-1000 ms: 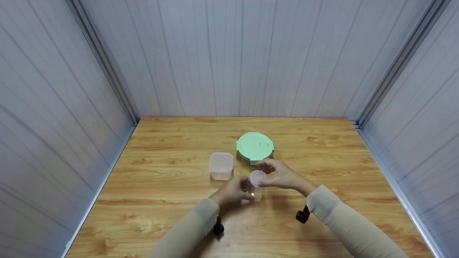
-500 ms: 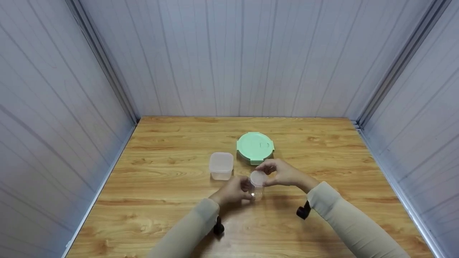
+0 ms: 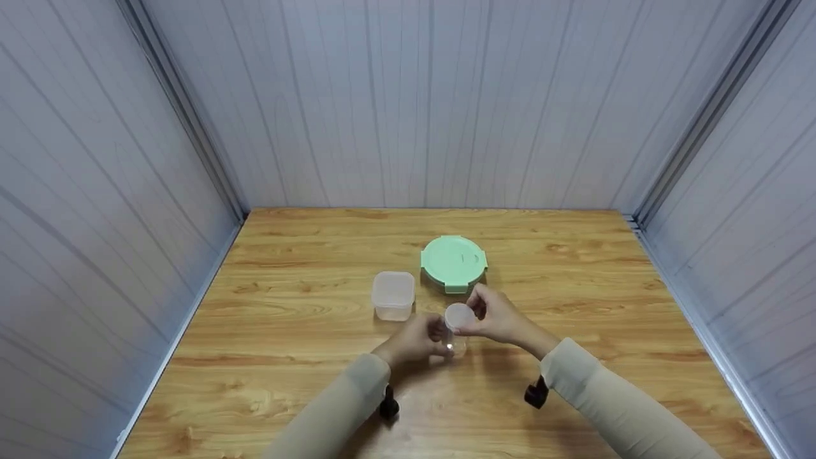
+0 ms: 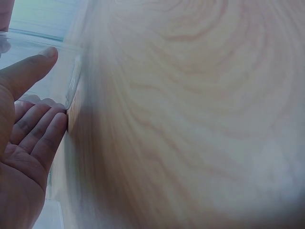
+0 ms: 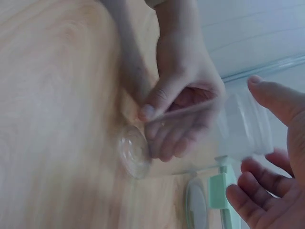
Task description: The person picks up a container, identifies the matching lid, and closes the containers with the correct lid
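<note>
A clear jar (image 3: 456, 347) with a whitish round lid (image 3: 459, 315) stands upright on the wooden table. My left hand (image 3: 411, 341) grips its lower body from the left, thumb on the near side and fingers behind, as the left wrist view shows through the clear wall (image 4: 66, 78). From the right, my right hand (image 3: 500, 320) holds the lid between thumb and fingers. The right wrist view has the jar lying sideways across the picture, its round base (image 5: 135, 152) towards the tabletop and the right thumb (image 5: 276, 98) beside the lid end.
Just beyond the left hand is a translucent square container (image 3: 393, 290). Behind the jar sits a round container with a mint green clip lid (image 3: 454, 260), close to the right fingers. Pale panelled walls (image 3: 408, 102) enclose the wooden table (image 3: 306, 255) at the back and both sides.
The right hand has turned about the lid, its fingers shifting to the right and drawing closer to the thumb. The left hand and jar have stayed in place.
</note>
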Tool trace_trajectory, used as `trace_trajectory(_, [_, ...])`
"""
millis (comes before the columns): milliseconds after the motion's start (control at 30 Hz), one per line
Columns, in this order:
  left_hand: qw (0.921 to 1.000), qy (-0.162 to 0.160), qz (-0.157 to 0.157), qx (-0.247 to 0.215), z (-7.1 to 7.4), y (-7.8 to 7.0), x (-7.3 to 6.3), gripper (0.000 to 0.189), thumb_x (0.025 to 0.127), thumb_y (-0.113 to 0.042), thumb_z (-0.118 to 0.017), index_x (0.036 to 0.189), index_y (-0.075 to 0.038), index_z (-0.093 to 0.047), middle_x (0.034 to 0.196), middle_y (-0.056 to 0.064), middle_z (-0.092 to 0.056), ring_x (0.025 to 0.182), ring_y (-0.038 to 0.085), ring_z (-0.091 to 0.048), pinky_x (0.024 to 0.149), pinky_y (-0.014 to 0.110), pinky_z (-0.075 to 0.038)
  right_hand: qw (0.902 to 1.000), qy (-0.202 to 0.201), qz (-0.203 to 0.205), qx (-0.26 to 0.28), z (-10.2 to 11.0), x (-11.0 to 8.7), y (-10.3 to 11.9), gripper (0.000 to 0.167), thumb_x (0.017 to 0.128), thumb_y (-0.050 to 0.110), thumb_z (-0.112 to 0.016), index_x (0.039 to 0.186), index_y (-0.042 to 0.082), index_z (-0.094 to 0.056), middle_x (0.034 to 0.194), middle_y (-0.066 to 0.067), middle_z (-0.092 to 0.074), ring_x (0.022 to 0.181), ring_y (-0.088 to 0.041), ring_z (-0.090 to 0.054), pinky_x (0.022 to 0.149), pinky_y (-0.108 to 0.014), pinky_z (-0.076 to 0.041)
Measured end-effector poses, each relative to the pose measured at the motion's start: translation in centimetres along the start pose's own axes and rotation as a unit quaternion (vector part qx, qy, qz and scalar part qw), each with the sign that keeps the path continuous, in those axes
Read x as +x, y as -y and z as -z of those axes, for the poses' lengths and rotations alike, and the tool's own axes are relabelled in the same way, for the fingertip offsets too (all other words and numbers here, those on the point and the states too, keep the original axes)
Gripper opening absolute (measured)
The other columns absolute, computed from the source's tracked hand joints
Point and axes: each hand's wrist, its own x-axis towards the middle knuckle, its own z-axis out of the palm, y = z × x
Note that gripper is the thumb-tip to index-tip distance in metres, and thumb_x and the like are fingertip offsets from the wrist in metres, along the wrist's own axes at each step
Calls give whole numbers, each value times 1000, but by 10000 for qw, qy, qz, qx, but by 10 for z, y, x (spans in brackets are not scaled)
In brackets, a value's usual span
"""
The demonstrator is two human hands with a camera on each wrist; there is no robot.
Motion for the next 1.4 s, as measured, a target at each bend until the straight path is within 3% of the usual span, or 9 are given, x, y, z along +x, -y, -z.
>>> trace_trajectory(133, [10000,-14,6,14,0,0,0,28,86,-3,-91,107,4,-74,102,17,-80,89,12,-71,85,24,-60,9996,-140,-171,-150,-3,-1,3,49,81,27,-98,99,6,-57,89,-4,-63,77,-14,-55,65,-23,-46])
trace_trajectory(233, [10000,-34,64,30,-1,0,0,30,85,-4,-91,108,5,-74,103,17,-79,91,15,-71,86,25,-60,9996,-124,-186,-189,0,-1,4,49,83,29,-97,104,4,-61,93,-7,-65,82,-20,-60,70,-25,-48])
trace_trajectory(400, [9998,-47,175,18,-1,-2,0,31,85,-3,-91,110,2,-75,106,14,-79,94,16,-71,90,30,-60,9994,232,235,63,11,2,3,49,92,21,-88,128,-5,-68,117,-19,-74,106,-34,-68,94,-44,-60])
trace_trajectory(500, [9998,-62,189,11,-2,-2,1,30,85,-3,-91,110,2,-75,106,13,-80,96,16,-72,92,32,-61,9965,580,541,262,16,4,3,49,95,9,-81,138,-8,-66,131,-25,-72,119,-39,-67,107,-58,-57])
trace_trajectory(567, [9998,-72,146,67,-1,-2,1,30,86,-2,-90,111,1,-75,107,12,-80,97,15,-73,94,32,-61,9941,774,671,341,19,6,3,49,93,1,-75,141,-8,-65,136,-26,-71,123,-39,-67,109,-58,-55])
trace_trajectory(800, [9998,-67,76,154,0,0,0,32,86,-2,-88,114,1,-75,110,11,-80,100,16,-74,92,29,-61,9908,1059,813,234,23,9,3,53,86,-5,-68,138,-5,-70,136,-20,-74,122,-32,-69,106,-45,-57])
trace_trajectory(1033, [9999,-74,42,88,-1,0,0,28,86,-1,-89,111,1,-75,107,13,-80,98,18,-75,93,32,-63,9915,964,843,234,21,8,0,52,87,1,-79,137,-3,-71,135,-22,-72,116,-33,-68,103,-48,-59])
trace_trajectory(1200, [10000,-20,18,17,-2,1,0,28,87,-1,-89,112,3,-75,107,14,-80,96,17,-75,90,27,-62,9932,840,771,238,17,6,-2,54,86,4,-82,138,-5,-70,129,-23,-70,109,-26,-67,98,-37,-59])
trace_trajectory(1400, [9999,35,90,-53,-1,0,0,29,87,-1,-88,112,4,-74,106,15,-80,95,17,-74,87,25,-60,9964,569,628,14,16,2,2,48,86,11,-87,131,-4,-74,118,-19,-72,104,-21,-66,97,-47,-60])
